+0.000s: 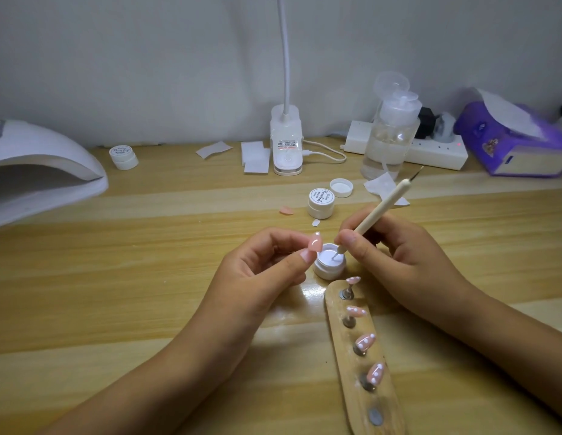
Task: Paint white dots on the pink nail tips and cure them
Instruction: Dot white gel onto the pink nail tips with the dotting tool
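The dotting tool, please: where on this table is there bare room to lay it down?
Bare wood lies between the curing lamp and the left hand, and right of the right hand, in front of the tissue pack. It is crowded around the open jar, closed jar and nail stand.

Sheeny wood grain, white plastic, glossy pink gel.
The wood-grain table [148, 277] is smooth and mirrors light at frame centre. The holder board [383, 400] at lower right is duller wood set with grey metal discs [375, 416]. The pink nail tips [315, 243] shine glossy. The dotting tool [380, 211] has a matt cream handle. The open jar [328, 273] and the curing lamp [38, 161] at upper left are smooth white plastic.
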The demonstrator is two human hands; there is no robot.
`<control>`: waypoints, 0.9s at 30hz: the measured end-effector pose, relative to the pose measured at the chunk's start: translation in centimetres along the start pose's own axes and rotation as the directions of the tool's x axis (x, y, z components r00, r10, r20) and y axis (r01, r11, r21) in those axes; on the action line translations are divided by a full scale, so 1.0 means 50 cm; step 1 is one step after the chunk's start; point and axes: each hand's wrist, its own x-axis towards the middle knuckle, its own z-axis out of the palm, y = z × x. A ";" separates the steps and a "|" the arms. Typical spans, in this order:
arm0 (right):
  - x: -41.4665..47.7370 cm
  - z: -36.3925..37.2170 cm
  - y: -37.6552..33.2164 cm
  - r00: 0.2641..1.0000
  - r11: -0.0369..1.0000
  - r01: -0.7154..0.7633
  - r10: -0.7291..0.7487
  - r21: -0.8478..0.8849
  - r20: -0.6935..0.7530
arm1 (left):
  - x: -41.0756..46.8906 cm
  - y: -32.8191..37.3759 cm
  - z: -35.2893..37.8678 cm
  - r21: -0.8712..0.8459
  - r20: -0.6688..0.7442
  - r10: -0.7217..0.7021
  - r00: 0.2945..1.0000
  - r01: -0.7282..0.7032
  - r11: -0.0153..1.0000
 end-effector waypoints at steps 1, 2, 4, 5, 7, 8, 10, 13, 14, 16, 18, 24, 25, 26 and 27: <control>0.000 0.000 0.000 1.000 1.000 -0.003 0.003 -0.004 0.002 | 0.000 0.000 0.000 0.001 0.000 0.000 1.000 0.000 1.000; 0.000 0.000 0.000 1.000 1.000 -0.007 0.007 -0.007 0.004 | 0.000 0.000 0.000 0.004 0.000 0.000 1.000 0.000 1.000; 0.000 0.000 -0.001 1.000 1.000 -0.015 0.015 -0.010 0.010 | 0.000 -0.001 -0.001 0.012 -0.002 0.000 1.000 0.000 1.000; 0.000 0.000 -0.001 1.000 1.000 -0.018 0.019 -0.009 0.010 | -0.001 -0.001 -0.001 0.014 -0.002 0.001 1.000 -0.001 1.000; -0.001 0.000 -0.002 1.000 1.000 -0.026 0.026 -0.003 0.007 | -0.001 -0.001 -0.001 0.013 0.000 0.003 1.000 -0.003 1.000; -0.001 0.001 -0.003 1.000 1.000 -0.030 0.030 0.001 0.005 | -0.001 -0.002 -0.001 0.014 -0.002 0.002 1.000 -0.002 1.000; -0.001 0.001 -0.005 0.999 0.999 -0.035 0.035 0.014 0.000 | -0.001 -0.003 -0.002 0.016 -0.008 -0.004 1.000 0.004 1.000; -0.001 -0.001 -0.007 0.997 0.993 -0.063 0.066 0.099 -0.027 | 0.000 -0.005 -0.003 -0.006 -0.011 -0.004 1.000 0.004 1.000; 0.000 -0.002 -0.009 0.996 0.986 -0.067 0.075 0.155 -0.047 | 0.001 -0.006 -0.003 -0.009 -0.013 -0.003 1.000 0.003 1.000; 0.002 -0.004 -0.014 0.991 0.958 -0.053 0.084 0.281 -0.101 | 0.001 -0.007 -0.003 -0.005 -0.015 -0.003 1.000 0.003 1.000; 0.001 -0.005 -0.020 0.984 0.922 -0.021 0.087 0.386 -0.155 | 0.001 -0.008 -0.004 0.000 -0.018 -0.003 1.000 0.003 1.000; -0.006 -0.005 -0.024 0.982 0.857 -0.015 0.109 0.514 -0.154 | 0.002 -0.007 -0.003 -0.008 -0.016 -0.008 1.000 0.008 1.000; -0.006 -0.006 -0.023 0.983 0.843 -0.023 0.117 0.538 -0.141 | 0.002 -0.007 -0.003 -0.011 -0.017 -0.009 1.000 0.008 1.000; -0.006 -0.008 -0.022 0.984 0.829 -0.035 0.125 0.559 -0.124 | 0.002 -0.007 -0.003 -0.013 -0.021 -0.009 1.000 0.009 1.000; -0.006 -0.009 -0.021 0.986 0.814 -0.048 0.132 0.578 -0.105 | 0.002 -0.007 -0.003 -0.015 -0.027 -0.010 1.000 0.009 1.000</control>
